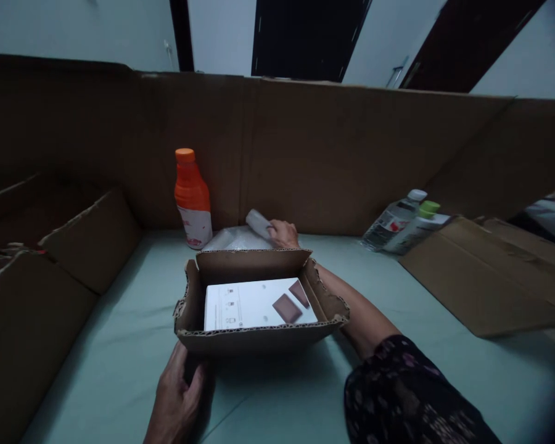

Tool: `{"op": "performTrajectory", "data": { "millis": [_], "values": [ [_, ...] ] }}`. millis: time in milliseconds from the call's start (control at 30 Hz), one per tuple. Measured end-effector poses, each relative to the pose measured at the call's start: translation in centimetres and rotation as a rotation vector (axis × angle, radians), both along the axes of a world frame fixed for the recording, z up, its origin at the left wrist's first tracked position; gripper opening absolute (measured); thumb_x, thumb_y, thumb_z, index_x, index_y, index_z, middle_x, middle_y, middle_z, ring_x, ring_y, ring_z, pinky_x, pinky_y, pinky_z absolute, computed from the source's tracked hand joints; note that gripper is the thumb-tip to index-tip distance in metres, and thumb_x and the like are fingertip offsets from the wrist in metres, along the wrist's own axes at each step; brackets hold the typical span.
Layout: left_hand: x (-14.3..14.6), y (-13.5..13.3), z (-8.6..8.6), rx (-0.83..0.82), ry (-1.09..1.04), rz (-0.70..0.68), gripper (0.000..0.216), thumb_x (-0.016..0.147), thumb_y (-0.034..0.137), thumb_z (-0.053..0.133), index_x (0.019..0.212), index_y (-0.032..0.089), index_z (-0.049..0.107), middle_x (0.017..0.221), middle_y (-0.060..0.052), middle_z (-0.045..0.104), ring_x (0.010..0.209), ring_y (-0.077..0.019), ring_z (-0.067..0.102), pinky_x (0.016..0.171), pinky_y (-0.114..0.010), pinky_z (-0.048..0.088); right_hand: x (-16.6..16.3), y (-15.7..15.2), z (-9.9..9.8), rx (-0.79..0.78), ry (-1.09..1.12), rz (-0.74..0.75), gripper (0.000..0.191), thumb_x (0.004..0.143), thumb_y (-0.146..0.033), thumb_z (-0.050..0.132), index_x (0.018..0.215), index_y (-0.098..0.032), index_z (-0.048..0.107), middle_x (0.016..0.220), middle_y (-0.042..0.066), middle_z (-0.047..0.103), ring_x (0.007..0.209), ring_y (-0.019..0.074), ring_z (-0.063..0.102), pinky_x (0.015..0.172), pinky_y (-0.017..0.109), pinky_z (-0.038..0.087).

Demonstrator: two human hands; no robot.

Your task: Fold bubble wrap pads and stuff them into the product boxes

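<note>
In the middle of the head view is a small open cardboard box [259, 343] with rough, torn rims. Inside it lies a white carton [247, 305] printed with brown rectangles and small line drawings. My left hand [178, 391] grips the box's near left corner, its fingertips partly hidden by the cardboard. Beyond the box, my right hand [284, 234] is closed around a translucent plastic roll [259, 223]. Crumpled clear plastic [238, 238] spreads beside that roll, partly behind the box's far wall. My right forearm passes along the box's right side.
An orange bottle [193, 197] with a white label stands at the back left. Large cardboard boxes [32, 333] line the left side. A clear bottle [391, 222] and a green-capped bottle [416, 228] lean beside cardboard [481, 277] at right. A cardboard wall [351, 154] closes the back.
</note>
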State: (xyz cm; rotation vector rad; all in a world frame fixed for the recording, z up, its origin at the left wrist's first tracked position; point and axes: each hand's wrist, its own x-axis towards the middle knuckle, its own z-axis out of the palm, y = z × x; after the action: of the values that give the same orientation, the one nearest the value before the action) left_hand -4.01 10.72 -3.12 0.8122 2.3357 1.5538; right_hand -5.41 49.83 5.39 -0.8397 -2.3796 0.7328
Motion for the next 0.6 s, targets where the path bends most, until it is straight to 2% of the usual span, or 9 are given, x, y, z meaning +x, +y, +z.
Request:
{"op": "performTrajectory", "data": {
  "millis": [67,167,267,367,467,533,600],
  "values": [
    [-0.1,0.2,0.2,0.009,0.017,-0.004,0.042,0.083,0.045,0.056,0.112,0.017,0.068,0.108,-0.014,0.072,0.088,-0.0269,0.066,0.060,-0.031,0.051,3.5,-0.1,0.8,-0.051,0.082,-0.066,0.022,0.086,-0.035,0.052,0.084,-0.018,0.066,0.084,0.008,0.070,0.092,0.0256,0.061,0.082,0.035,0.045],
    [-0.2,0.3,0.8,0.027,-0.004,-0.007,0.042,0.080,0.043,0.057,0.112,0.017,0.067,0.104,-0.012,0.071,0.089,-0.0267,0.066,0.063,-0.032,0.052,12.0,-1.9,1.5,-0.165,0.197,-0.136,0.040,0.087,-0.055,0.045,0.075,-0.018,0.058,0.072,0.005,0.063,0.074,0.0201,0.059,0.068,0.030,0.046],
    [0.5,-0.2,2.2,0.044,-0.018,0.068,0.051,0.080,0.045,0.058,0.121,0.016,0.062,0.114,-0.014,0.068,0.098,-0.0285,0.065,0.071,-0.035,0.054,21.7,-6.7,0.7,-0.318,0.247,-0.188,0.052,0.082,-0.070,0.046,0.070,-0.020,0.053,0.063,0.003,0.057,0.059,0.0164,0.053,0.057,0.029,0.045],
    [2.2,-1.8,4.3,0.065,0.049,0.207,0.059,0.082,0.047,0.059,0.134,0.020,0.055,0.130,-0.013,0.062,0.111,-0.0296,0.061,0.079,-0.038,0.054,29.2,-13.1,-0.7,-0.466,0.257,-0.234,0.054,0.081,-0.072,0.054,0.069,-0.020,0.053,0.065,0.002,0.055,0.057,0.0152,0.050,0.054,0.028,0.044],
    [4.9,-3.8,6.1,0.121,0.062,0.203,0.053,0.083,0.045,0.064,0.131,0.025,0.058,0.130,-0.008,0.064,0.116,-0.0277,0.061,0.093,-0.041,0.052,32.9,-18.7,-1.2,-0.694,0.246,-0.147,0.050,0.082,-0.065,0.064,0.068,-0.018,0.057,0.066,0.001,0.055,0.062,0.0147,0.048,0.060,0.028,0.042],
    [6.9,-4.7,6.6,0.164,-0.062,0.094,0.052,0.080,0.045,0.068,0.126,0.023,0.061,0.126,-0.009,0.066,0.113,-0.0267,0.063,0.099,-0.042,0.050,32.9,-21.4,-1.1,-0.826,0.223,-0.007,0.048,0.082,-0.062,0.067,0.068,-0.017,0.060,0.067,0.001,0.056,0.066,0.0149,0.048,0.066,0.028,0.041],
    [8.9,-5.1,6.5,0.202,-0.291,-0.028,0.059,0.077,0.046,0.071,0.128,0.020,0.058,0.126,-0.012,0.066,0.112,-0.0273,0.065,0.099,-0.043,0.051,31.5,-23.5,-1.1,-0.932,0.196,0.145,0.046,0.083,-0.061,0.067,0.072,-0.017,0.064,0.071,0.001,0.059,0.070,0.0157,0.050,0.071,0.029,0.040]
  ]
}}
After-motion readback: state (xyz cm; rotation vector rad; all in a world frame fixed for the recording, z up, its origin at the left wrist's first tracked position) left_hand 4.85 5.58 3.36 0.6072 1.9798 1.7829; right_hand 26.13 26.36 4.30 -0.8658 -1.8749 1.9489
